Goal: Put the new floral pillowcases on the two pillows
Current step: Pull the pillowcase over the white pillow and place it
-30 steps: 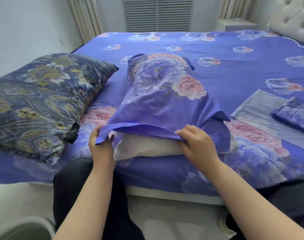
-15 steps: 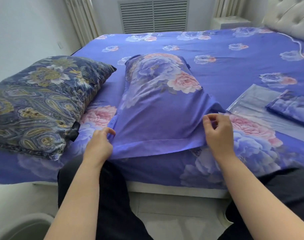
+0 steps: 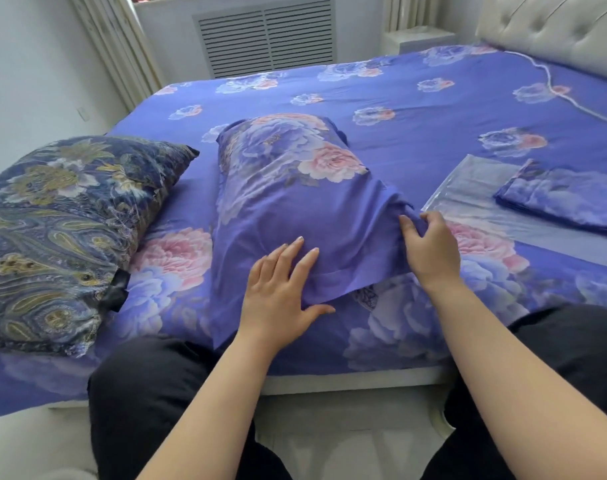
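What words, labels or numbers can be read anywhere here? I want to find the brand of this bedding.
None can be read.
The black tag on the dark paisley pillow shows no legible print.
The folded pillowcase on its clear plastic bag shows no label.

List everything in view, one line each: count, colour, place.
Pillow in new floral pillowcase: 1, purple with pink flowers, bed centre.
Paisley pillow: 1, dark blue and gold, bed's left edge.
Folded pillowcase: 1, purple floral, on the plastic sheet.
Plastic sheet: 1, clear, bed right.
Bed sheet: 1, purple floral.
Headboard: 1, cream tufted, top right.
Vent: 1, grey, far wall.
Left hand: flat on pillowcase.
Right hand: pinching pillowcase edge.
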Motion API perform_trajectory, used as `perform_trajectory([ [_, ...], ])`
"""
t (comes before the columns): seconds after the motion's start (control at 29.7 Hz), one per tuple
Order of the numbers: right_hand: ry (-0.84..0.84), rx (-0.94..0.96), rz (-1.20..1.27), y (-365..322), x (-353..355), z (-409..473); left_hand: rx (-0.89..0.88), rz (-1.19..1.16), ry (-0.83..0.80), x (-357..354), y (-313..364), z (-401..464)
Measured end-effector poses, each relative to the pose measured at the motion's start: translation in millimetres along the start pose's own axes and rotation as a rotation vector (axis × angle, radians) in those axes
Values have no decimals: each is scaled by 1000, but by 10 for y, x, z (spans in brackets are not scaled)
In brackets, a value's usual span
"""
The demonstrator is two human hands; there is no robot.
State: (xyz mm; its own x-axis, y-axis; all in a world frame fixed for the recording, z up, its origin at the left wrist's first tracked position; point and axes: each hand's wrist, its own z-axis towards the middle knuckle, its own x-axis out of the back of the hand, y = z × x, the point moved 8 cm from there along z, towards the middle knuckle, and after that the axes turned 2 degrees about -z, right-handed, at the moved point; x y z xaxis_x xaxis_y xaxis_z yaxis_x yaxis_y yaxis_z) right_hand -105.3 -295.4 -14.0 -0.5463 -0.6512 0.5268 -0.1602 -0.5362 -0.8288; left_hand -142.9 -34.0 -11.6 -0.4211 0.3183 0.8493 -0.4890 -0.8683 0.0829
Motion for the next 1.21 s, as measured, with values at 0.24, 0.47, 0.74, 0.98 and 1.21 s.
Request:
perform_trajectory([
  [0.24, -72, -353, -148, 1230, 144, -323, -75, -16, 130, -58, 465, -92],
  [0.47, 102, -147, -435, 610, 190, -256, -109, 112, -215, -431, 697, -222],
  [0.74, -167, 296, -263, -327, -756, -290, -236, 202, -296, -391, 816, -260],
  [0.98, -370, 126, -456, 103, -1092, -242, -149, -134, 121, 199, 886, 130],
  [1.21, -348, -13, -495, 403, -933, -155, 173, 178, -370, -653, 206, 86],
])
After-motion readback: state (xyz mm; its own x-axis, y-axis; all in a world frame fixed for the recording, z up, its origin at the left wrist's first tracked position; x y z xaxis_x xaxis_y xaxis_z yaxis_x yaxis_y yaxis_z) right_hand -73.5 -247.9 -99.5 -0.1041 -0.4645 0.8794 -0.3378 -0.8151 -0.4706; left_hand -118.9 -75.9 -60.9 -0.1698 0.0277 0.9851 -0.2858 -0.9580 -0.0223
